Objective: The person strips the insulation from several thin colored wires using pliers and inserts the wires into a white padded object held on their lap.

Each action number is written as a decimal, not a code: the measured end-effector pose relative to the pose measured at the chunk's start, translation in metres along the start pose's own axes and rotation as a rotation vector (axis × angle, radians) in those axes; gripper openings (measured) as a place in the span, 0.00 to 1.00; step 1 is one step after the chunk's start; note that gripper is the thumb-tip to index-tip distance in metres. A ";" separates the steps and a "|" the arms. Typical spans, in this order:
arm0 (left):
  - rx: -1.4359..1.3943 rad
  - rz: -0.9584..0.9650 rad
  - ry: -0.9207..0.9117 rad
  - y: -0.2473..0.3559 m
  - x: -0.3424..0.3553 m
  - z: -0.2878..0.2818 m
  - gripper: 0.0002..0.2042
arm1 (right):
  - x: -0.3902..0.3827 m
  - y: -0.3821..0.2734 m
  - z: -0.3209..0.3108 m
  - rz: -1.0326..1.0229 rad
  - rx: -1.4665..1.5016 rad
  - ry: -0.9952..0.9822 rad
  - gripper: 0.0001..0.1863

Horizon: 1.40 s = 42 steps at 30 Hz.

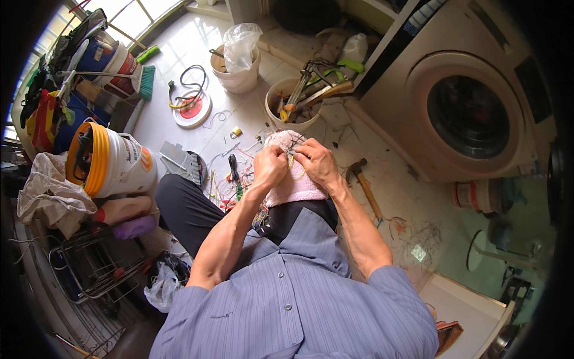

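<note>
A pink towel is draped over my bent knee. Above it my two hands meet, fingers closed. My left hand is curled into a fist around the end of a thin wire. Close beside it, my right hand pinches the same yellowish wire, which loops down over the towel. A few dark strands show between the fingertips, but the exact grip is hidden. On the floor left of the towel lie a tangle of coloured wires and a tool with a dark handle.
A hammer lies to my right. Ahead stand a bucket of tools and a white bucket with a plastic bag. A round lid carries a coiled cable. A yellow-rimmed bucket stands left, a washing machine at the right.
</note>
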<state>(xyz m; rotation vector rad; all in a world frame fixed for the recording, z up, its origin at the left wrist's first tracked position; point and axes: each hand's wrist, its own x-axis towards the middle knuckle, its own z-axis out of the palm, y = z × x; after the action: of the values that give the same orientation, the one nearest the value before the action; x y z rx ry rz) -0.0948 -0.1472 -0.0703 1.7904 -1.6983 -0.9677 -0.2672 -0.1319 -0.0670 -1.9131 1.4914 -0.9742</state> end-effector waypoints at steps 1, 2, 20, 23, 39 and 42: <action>-0.010 0.006 0.007 -0.002 -0.001 0.000 0.10 | 0.000 -0.001 0.000 -0.004 -0.013 0.000 0.10; 0.005 0.028 0.024 -0.005 -0.001 0.000 0.10 | -0.001 -0.002 0.000 -0.008 -0.025 -0.001 0.10; -0.255 -0.101 -0.004 -0.021 -0.059 -0.036 0.09 | -0.007 -0.004 0.000 -0.008 -0.027 0.033 0.10; -0.346 -0.161 -0.003 -0.022 -0.079 -0.060 0.09 | -0.007 -0.002 -0.001 0.010 -0.019 0.040 0.10; -1.602 -0.101 -0.129 0.023 -0.027 -0.124 0.05 | -0.006 -0.105 0.008 0.462 0.968 -0.166 0.12; -1.800 -0.054 -0.081 0.039 -0.017 -0.132 0.07 | -0.002 -0.125 0.020 0.367 1.176 -0.351 0.13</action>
<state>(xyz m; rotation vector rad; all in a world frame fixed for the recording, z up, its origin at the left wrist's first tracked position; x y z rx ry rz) -0.0176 -0.1508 0.0453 0.4994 -0.2319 -1.6809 -0.1779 -0.0979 0.0165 -0.8482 0.7054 -0.9412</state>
